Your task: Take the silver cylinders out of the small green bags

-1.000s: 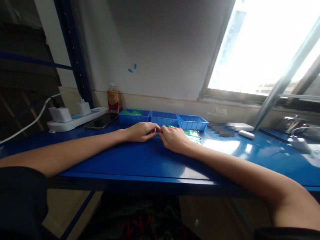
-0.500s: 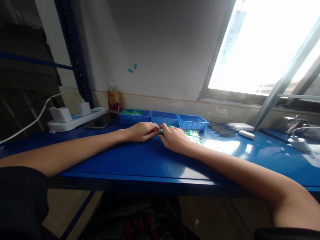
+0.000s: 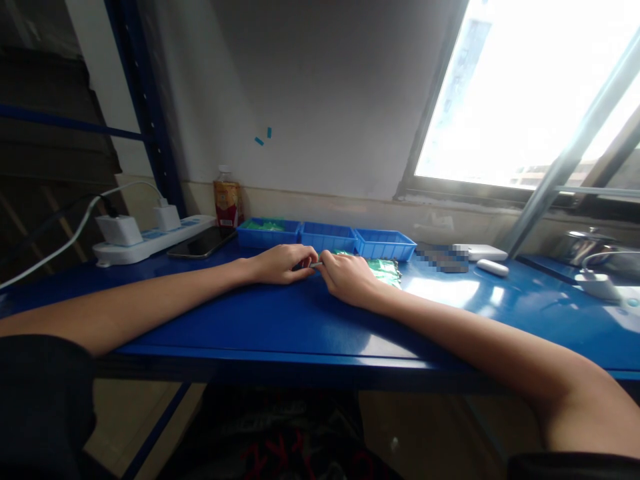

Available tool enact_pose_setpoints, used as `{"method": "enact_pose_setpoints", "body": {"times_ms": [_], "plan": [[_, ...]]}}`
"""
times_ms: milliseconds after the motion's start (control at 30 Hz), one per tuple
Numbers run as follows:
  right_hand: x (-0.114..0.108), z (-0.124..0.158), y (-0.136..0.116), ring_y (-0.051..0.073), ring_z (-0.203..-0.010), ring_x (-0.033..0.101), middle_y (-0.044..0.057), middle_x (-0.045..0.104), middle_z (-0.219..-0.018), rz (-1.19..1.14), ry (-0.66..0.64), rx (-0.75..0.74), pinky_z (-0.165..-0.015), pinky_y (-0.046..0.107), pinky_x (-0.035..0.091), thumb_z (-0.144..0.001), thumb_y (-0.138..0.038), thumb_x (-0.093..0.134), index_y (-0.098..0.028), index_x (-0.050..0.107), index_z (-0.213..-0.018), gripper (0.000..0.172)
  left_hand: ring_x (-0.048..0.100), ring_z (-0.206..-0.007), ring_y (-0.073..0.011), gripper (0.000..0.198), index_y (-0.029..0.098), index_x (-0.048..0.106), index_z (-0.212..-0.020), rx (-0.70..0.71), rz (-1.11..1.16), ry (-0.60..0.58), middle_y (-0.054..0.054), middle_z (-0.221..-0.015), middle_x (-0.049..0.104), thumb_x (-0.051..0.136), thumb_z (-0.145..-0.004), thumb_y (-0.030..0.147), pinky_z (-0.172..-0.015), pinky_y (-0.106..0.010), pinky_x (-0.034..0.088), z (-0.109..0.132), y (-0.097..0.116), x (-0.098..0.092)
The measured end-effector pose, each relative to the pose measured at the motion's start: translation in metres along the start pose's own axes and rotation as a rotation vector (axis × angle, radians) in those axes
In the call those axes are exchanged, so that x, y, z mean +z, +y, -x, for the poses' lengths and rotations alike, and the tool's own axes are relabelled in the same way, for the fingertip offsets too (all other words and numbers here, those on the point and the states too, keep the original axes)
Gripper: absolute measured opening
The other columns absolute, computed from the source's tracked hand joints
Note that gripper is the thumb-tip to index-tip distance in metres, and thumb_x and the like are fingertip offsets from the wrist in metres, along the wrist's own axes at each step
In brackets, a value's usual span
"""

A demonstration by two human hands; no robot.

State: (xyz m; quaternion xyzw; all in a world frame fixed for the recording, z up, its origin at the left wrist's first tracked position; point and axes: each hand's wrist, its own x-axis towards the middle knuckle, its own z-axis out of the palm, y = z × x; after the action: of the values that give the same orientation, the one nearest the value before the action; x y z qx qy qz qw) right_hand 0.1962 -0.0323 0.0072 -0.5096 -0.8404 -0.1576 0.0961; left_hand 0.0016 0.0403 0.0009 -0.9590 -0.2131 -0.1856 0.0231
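My left hand (image 3: 284, 264) and my right hand (image 3: 350, 277) meet above the blue table, fingertips almost touching. Between them is a small thin piece (image 3: 316, 265), pale grey along its visible edge. The fingers of both hands are pinched on it, and most of it is hidden. Beside and behind my right hand lie flat green pieces (image 3: 385, 270) that look like circuit boards, with dark bits along their edge. Beyond the hands stand a left blue bin (image 3: 267, 239) with green pieces in it, a middle blue bin (image 3: 329, 239) and a right blue bin (image 3: 384, 247).
At the left are a power strip (image 3: 150, 244) with white chargers, a phone (image 3: 203, 243) and a bottle (image 3: 229, 200). To the right lie a white case (image 3: 493, 268) and a white flat box (image 3: 483, 253). A wall and window stand behind the table (image 3: 250, 320).
The small piece between my hands has turned: its green face showed before, and now a thin pale edge does. Both hands stay in nearly the same place.
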Motion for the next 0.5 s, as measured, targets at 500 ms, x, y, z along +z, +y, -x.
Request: {"method": "enact_pose_setpoints", "body": {"times_ms": [500], "plan": [[0.0006, 0.0004, 0.0008, 0.024, -0.088, 0.066, 0.008, 0.068, -0.101, 0.005, 0.016, -0.033, -0.065, 0.03, 0.043, -0.096, -0.033, 0.031, -0.019, 0.049, -0.107, 0.025, 0.06, -0.085, -0.018, 0.029, 0.016, 0.058, -0.099, 0.059, -0.077, 0.007, -0.008, -0.093, 0.064, 0.035, -0.097, 0.035, -0.076, -0.027, 0.043, -0.0009, 0.0006, 0.0]]}}
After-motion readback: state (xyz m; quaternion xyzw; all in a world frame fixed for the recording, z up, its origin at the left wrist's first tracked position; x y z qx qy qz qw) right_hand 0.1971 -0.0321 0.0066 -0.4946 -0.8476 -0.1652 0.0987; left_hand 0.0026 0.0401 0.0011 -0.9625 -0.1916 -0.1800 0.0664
